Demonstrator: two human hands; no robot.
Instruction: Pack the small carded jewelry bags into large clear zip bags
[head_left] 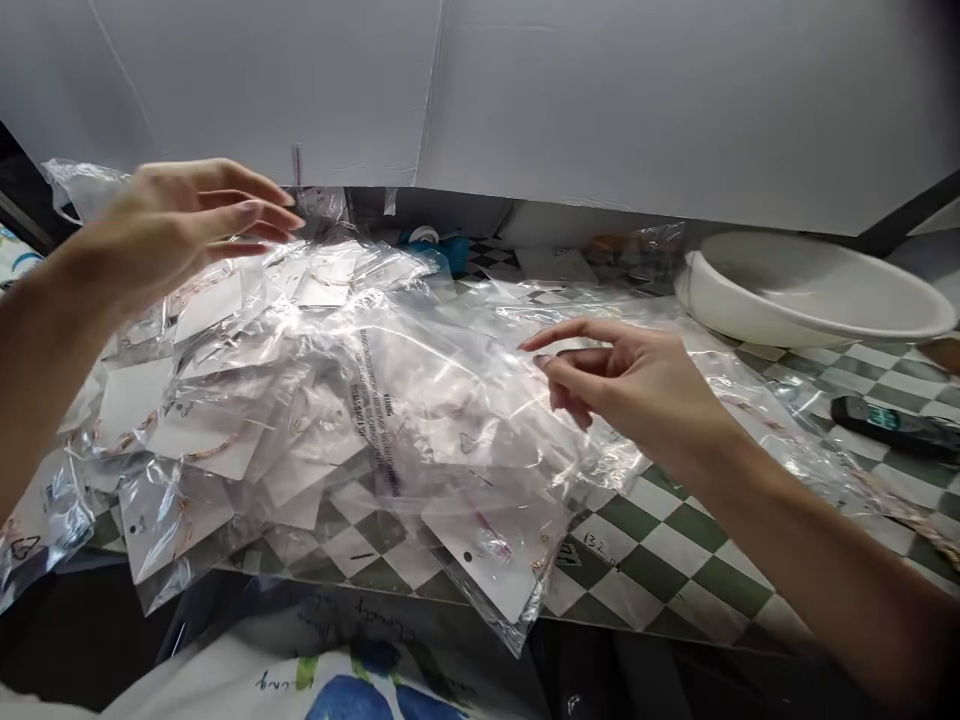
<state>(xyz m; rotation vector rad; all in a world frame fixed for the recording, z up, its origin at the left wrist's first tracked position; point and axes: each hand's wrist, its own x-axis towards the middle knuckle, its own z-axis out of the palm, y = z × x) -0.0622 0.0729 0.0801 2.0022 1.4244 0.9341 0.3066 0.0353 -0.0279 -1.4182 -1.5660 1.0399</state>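
Note:
A heap of clear plastic bags [315, 380], each with a white card and a thin chain inside, covers the green-and-white checked table [675, 570]. My left hand [187, 225] hovers above the back left of the heap, fingers stretched out and apart, holding nothing. My right hand [622, 380] floats over the right side of the heap, index finger extended, the other fingers loosely curled, nothing in it. One large clear bag with black print [420, 400] lies on top between the two hands.
A white bowl [810, 290] stands at the back right. A dark flat device [892, 420] lies on the table to the right. A white board wall [600, 100] rises behind the table. A blue-and-white object [435, 245] sits at the back.

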